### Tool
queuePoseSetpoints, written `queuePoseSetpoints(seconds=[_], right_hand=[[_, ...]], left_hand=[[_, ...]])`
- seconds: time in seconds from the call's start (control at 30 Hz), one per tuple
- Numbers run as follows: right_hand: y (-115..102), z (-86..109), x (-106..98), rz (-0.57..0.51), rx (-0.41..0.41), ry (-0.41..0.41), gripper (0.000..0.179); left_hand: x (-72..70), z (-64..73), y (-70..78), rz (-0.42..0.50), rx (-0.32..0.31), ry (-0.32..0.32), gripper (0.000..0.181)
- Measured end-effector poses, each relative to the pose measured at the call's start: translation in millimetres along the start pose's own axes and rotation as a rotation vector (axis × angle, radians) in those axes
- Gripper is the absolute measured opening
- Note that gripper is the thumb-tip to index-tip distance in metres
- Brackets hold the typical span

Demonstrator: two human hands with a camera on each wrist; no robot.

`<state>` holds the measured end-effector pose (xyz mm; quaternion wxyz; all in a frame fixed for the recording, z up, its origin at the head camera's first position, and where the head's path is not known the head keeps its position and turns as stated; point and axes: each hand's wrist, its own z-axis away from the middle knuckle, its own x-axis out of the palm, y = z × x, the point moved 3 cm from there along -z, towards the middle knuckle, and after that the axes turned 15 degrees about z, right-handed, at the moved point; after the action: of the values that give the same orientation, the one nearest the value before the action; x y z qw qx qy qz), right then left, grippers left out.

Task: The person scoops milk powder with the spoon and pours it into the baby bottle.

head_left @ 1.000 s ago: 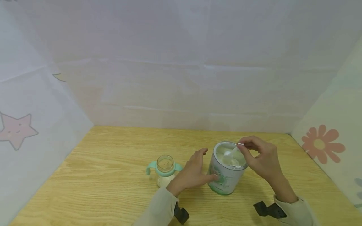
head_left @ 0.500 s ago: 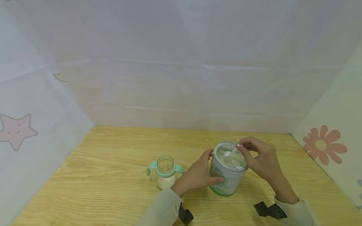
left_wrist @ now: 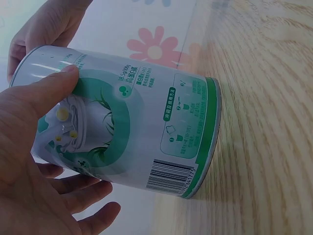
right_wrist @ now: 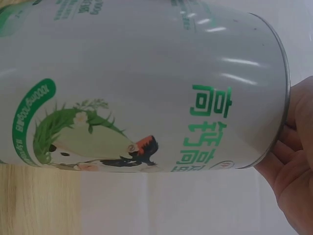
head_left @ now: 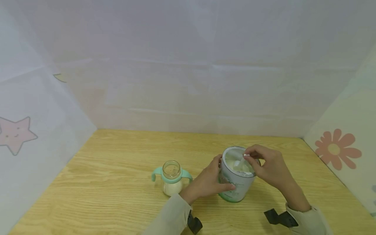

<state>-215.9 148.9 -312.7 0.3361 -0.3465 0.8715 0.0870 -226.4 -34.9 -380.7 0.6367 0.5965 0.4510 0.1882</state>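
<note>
While the white scoop is dipped in the open can, its handle is seen in the head view to be pinched between thumb and fingertips of the right hand; pale powder is visible around the scoop. The can is stood on the wooden table, right of the handled bottle, and is gripped by the left hand, thumb across the front, fingers round the far side. A level load is probably best got with the scoop slid shallowly through the powder and its handle raised clear of the rim. In the left wrist view, the thumb is laid on the printed wall and the other fingers are spread underneath; a firmer wrap would likely steady the can better. Whether the base is fully flat cannot be told. In the right wrist view, most is filled by the can's label; curled fingers are glimpsed past the rim, but the scoop is hidden, so alignment should be judged from above.
</note>
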Motion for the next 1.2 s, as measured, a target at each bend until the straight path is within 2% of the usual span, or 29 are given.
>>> queuePoseSetpoints(seconds=[0.47,0.83,1.2], right_hand=[[0.0,-0.5,2.7,-0.021,0.011,-0.012,0.034],[-3.7,-0.7,4.7,-0.039,0.010,-0.040,0.033],[-6.1,2.1,8.4,-0.110,0.047,-0.162,0.026]], left_hand=[[-2.3,-0.1,3.7,-0.016,-0.008,0.004,0.095],[-2.4,0.6,2.3,0.026,-0.006,0.006,0.094],[-1.3,1.6,1.2,0.016,0.001,-0.001,0.093]])
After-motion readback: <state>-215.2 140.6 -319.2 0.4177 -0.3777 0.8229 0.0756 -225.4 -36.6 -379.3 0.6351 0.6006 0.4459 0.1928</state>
